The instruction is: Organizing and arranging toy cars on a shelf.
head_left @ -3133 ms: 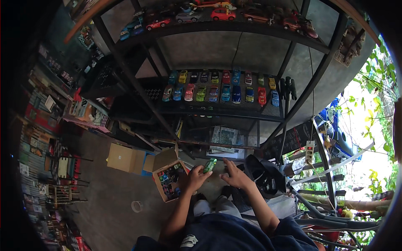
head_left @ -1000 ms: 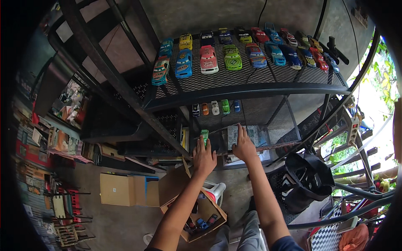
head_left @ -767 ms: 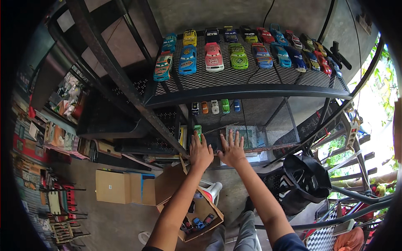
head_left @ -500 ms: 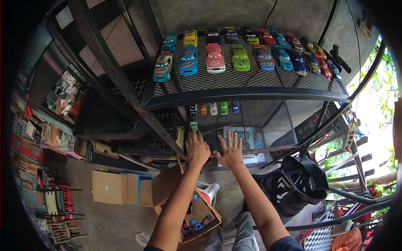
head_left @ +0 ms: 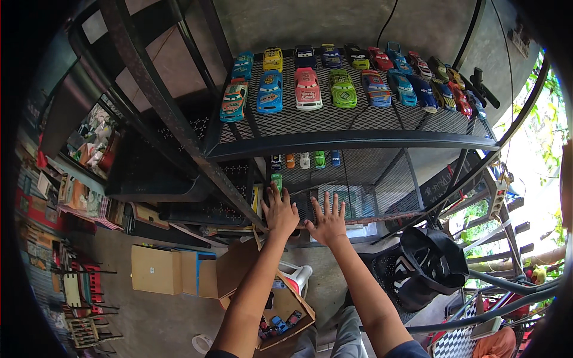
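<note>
At the front left of the lower mesh shelf point(head_left: 382, 173), my left hand point(head_left: 279, 213) lies with its fingers apart. Its fingertips are right at a green toy car point(head_left: 276, 181); whether they touch it I cannot tell. My right hand point(head_left: 327, 222) is spread at the same shelf's front edge, holding nothing. Behind them stands a row of small toy cars, among them an orange one point(head_left: 290, 161), a white one point(head_left: 305, 160), another green one point(head_left: 320, 159) and a blue one point(head_left: 335, 158). Larger toy cars, such as a pink one point(head_left: 307, 89), line the upper shelf point(head_left: 358, 119) in two rows.
Below my arms, an open cardboard box point(head_left: 301, 325) holds several toy cars. A white stool point(head_left: 301, 274) stands behind it. A black bag point(head_left: 433, 262) is to the right. The upper shelf's front bar point(head_left: 352, 140) crosses above my hands, and a slanting metal post point(head_left: 179, 113) rises at left.
The view has tilted slightly, so the shelves sit a little lower. Both hands stay nearly in place; the left fingers look slightly more spread beside the green toy car.
</note>
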### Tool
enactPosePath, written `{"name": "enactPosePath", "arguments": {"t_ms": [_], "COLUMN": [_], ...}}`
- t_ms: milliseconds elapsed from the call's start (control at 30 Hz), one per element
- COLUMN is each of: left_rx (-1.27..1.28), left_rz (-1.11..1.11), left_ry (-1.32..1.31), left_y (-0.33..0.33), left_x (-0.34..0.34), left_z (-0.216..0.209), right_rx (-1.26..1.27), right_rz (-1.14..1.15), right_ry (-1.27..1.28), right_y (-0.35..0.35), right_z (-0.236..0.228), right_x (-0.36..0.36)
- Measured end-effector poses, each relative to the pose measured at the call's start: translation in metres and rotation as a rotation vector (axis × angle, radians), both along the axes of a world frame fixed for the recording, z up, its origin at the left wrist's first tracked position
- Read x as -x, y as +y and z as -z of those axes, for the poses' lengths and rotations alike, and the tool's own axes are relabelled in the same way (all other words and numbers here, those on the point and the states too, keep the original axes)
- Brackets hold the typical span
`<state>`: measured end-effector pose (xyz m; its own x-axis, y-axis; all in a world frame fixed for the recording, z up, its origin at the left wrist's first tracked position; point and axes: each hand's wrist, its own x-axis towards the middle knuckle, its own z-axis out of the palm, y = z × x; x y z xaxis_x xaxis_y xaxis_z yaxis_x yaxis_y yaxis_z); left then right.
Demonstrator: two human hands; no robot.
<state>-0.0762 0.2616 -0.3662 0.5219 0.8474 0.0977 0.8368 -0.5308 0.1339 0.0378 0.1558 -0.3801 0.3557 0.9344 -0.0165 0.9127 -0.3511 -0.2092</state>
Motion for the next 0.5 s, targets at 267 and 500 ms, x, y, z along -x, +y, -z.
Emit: {"name": "enactPosePath", "arguments": {"t_ms": [267,500], "left_rx": [0.011,-0.035], "left_rz": [0.000,0.053], "left_ry": [0.008,0.052], "left_y": [0.0019,0.0031], "left_x": [-0.0012,0.0015], "left_z": [-0.0006,-0.0045], "right_rx": [0.002,-0.033], "right_rz": [0.000,0.014], "right_ry": [0.000,0.002], "right_y": [-0.0015,-0.0001], "right_z": [-0.0004,0.0050], "right_x": [0.0009,0.0010]}}
